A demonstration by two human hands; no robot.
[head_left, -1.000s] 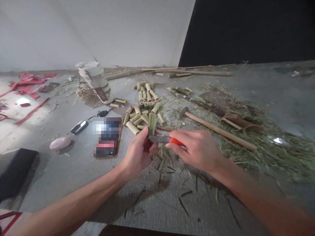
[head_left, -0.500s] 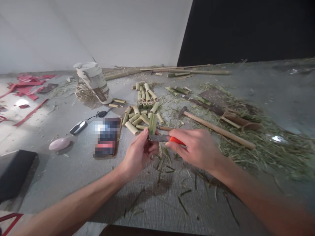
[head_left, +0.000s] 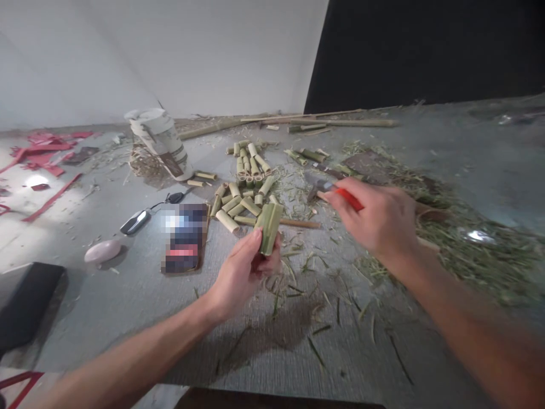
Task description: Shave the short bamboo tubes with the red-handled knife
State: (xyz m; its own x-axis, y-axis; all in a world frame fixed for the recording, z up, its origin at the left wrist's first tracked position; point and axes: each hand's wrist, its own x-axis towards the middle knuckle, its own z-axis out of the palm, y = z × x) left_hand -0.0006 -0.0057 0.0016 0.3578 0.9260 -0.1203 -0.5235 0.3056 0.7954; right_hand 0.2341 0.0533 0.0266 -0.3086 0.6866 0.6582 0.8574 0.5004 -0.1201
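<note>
A short green bamboo piece (head_left: pixel 269 227) stands tilted in my left hand (head_left: pixel 244 267), its fingers closed round the lower part. Farther right, my right hand (head_left: pixel 374 213) grips a knife (head_left: pixel 349 199) by its orange handle. The knife's blade points left and is blurred, over the head of a hammer that my hand mostly covers. Just beyond the held piece lie several cut bamboo tubes (head_left: pixel 232 204), with a second group of tubes (head_left: pixel 251 162) behind them. A thin wooden stick (head_left: pixel 300 224) lies to the right of the bamboo piece.
Green shavings (head_left: pixel 489 267) heap up at the right. On the left are a phone (head_left: pixel 185 241), a key fob (head_left: pixel 136 221), a pink oval object (head_left: pixel 102 250) and a dark box (head_left: pixel 28 301). A white bucket (head_left: pixel 159 142) leans farther back, near long bamboo poles (head_left: pixel 349 122).
My right hand has drawn the knife away from the bamboo piece, to the right and farther off. My left hand has stayed near its place, the piece now showing more of its side.
</note>
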